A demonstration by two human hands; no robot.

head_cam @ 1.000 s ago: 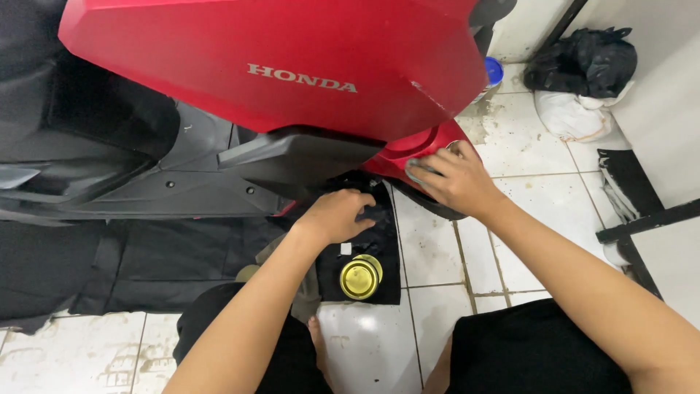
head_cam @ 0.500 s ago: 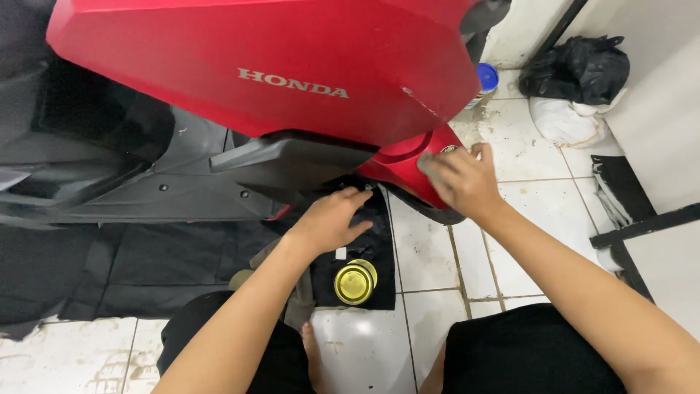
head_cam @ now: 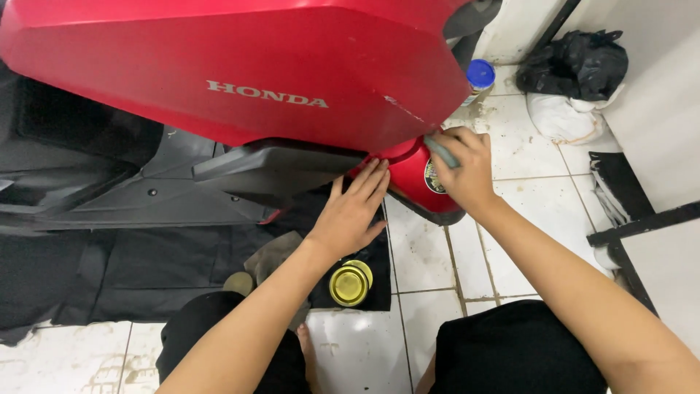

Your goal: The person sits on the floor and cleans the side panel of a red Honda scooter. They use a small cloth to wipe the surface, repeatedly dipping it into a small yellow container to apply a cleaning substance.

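A large glossy red scooter body panel (head_cam: pixel 240 66) fills the top of the head view, with dark grey plastic trim (head_cam: pixel 146 190) below it. My left hand (head_cam: pixel 354 211) lies flat with fingers spread, its fingertips touching the panel's lower edge. My right hand (head_cam: pixel 463 168) is closed around a small grey-green pad (head_cam: pixel 441 152) and presses it against the red lower corner of the panel (head_cam: pixel 415 179). A round yellow tin (head_cam: pixel 350 283) sits on a black cloth just below my left wrist.
Black cloth (head_cam: pixel 109 270) covers the floor at left. White tiles (head_cam: pixel 430 255) lie around my knees. A blue-capped jar (head_cam: pixel 479 79) stands behind the panel. A black bag (head_cam: pixel 576 62) on white cloth sits at top right, and a black bar (head_cam: pixel 642 222) lies at right.
My left hand has lifted off the black cloth and reached up to the panel's lower edge. My right hand stays at the red corner, shifted slightly right.
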